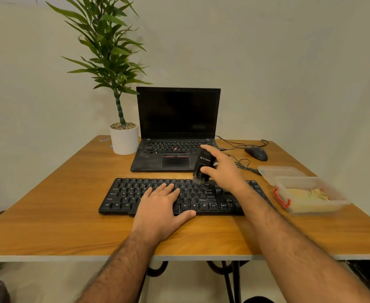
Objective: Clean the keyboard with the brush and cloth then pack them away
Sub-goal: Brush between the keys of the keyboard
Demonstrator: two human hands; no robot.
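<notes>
On the wooden worktop (59, 215), one black full-size keyboard (203, 196) lay crosswise near the front edge, and everything else was placed around it. Two hands worked over it. The left hand (161, 205) lay flat on the middle keys with its fingers straight and its thumb at the keyboard's near edge, grasping nothing. The right hand (222, 169) gripped one black cleaning brush (202, 164) between thumb and fingers, holding it nearly upright above the keyboard's far edge, right of centre, with the bristles touching the top row of keys.

Behind the keyboard stood one black laptop (176, 130), its lid open and its screen dark. To the left of the laptop, farther from the keyboard, stood one white pot (124, 139) holding a tall green leafy plant (107, 47). Beyond the keyboard's right end lay one black mouse (256, 153) with its cable (241, 146) looping toward the laptop. Just right of the keyboard sat one clear plastic box (306, 193) with a red clasp, its lid open toward the back; one pale yellow cloth (308, 194) lay folded inside it.
</notes>
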